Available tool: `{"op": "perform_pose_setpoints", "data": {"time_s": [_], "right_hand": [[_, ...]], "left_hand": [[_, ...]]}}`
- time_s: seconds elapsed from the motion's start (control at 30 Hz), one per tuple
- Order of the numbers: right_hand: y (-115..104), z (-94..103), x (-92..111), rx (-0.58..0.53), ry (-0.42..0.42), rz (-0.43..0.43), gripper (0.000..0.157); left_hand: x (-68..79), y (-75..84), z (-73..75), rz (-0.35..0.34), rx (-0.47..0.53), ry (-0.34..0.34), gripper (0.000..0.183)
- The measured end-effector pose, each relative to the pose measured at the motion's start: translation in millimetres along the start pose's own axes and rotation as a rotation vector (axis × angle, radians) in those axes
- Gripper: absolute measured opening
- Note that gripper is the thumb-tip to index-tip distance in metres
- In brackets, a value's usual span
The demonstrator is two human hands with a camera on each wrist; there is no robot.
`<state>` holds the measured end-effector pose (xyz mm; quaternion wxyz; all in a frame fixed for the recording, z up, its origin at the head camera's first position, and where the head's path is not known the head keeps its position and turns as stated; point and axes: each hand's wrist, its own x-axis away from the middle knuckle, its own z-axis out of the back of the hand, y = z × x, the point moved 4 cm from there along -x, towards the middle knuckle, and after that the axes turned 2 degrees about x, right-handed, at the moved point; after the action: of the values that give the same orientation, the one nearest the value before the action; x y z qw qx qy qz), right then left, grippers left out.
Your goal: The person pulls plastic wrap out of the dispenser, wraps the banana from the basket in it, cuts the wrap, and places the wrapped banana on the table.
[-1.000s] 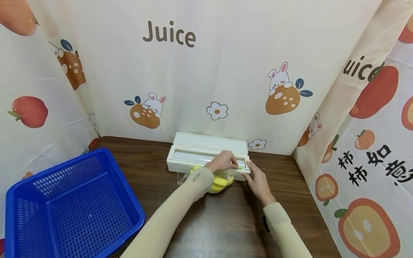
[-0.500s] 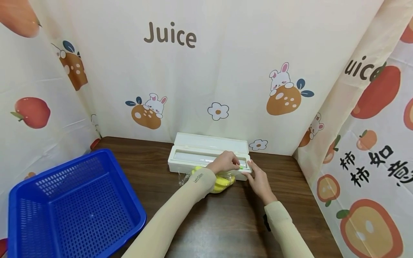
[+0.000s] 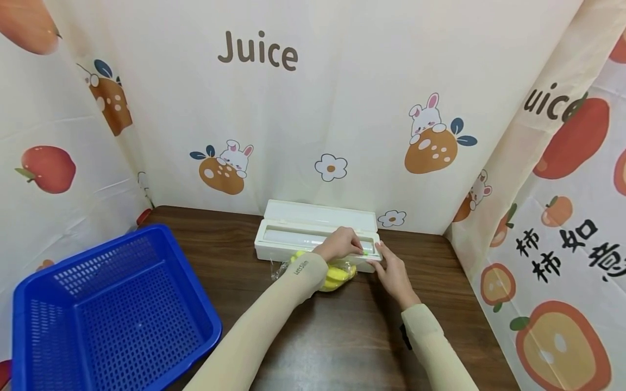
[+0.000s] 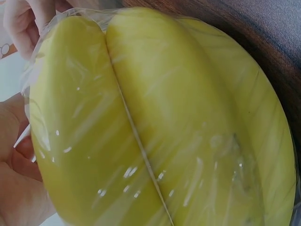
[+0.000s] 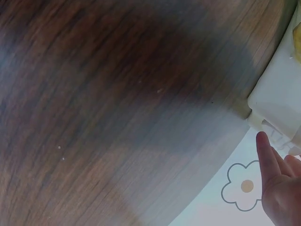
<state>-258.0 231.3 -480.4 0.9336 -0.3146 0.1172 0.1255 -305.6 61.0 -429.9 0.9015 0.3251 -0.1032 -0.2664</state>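
Blue basket (image 3: pixel 188 277): left side of the table (image 3: pixel 342 347), well apart from the hands — an unlikely source of trouble.
White box (image 3: pixel 276 252): far side of the table, lid (image 3: pixel 318 215) raised at the far edge, roll (image 3: pixel 288 238) inside. It may skid or twist if the left hand (image 3: pixel 338 244) pulls harder than the right hand (image 3: pixel 393 276) braces. Long axis runs left to right, right end slightly nearer.
Wrapped bananas (image 3: pixel 337 277): just near of the box, under the left sleeve (image 3: pixel 274 320) — a lowered wrist could shove them. They lie roughly left to right, right end angled nearer; stem end hidden.
Right grip: thumb and fingers close about the box's right end.
Left grip: fingertips nearly together, seemingly pinching the green tab (image 3: pixel 364 253).
Green tab: near rim, right part; a crooked pull might jam it.
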Motion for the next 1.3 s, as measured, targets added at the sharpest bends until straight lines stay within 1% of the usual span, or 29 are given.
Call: {"op": "perform_pose_setpoints", "data": {"time_s": [0.13,0.37,0.5,0.87,1.07,1.3], "right_hand": [[1.0,0.0,0.0,0.001,0.004,0.001,0.059],[1.9,-0.4,-0.5,0.001,0.0,-0.001,0.058],[1.7,-0.1,-0.3,0.001,0.0,-0.003,0.058],[-0.5,0.9,0.5,-0.003,0.009,0.001,0.058],[-1.9,1.4,0.7,0.001,0.014,0.001,0.058],[-1.2,1.8,1.0,-0.002,0.007,-0.013,0.059]], "left_hand": [[0.7,0.1,0.4,0.007,-0.006,-0.005,0.014],[5.4,0.8,2.9,-0.005,0.037,0.0,0.012],[5.9,-0.1,3.2,-0.014,0.042,0.001,0.012],[3.5,-3.1,2.5,-0.017,0.01,0.003,0.012],[5.5,-2.7,4.9,-0.005,-0.005,-0.009,0.012],[8.6,-4.5,6.5,0.001,0.001,-0.012,0.013]]}}
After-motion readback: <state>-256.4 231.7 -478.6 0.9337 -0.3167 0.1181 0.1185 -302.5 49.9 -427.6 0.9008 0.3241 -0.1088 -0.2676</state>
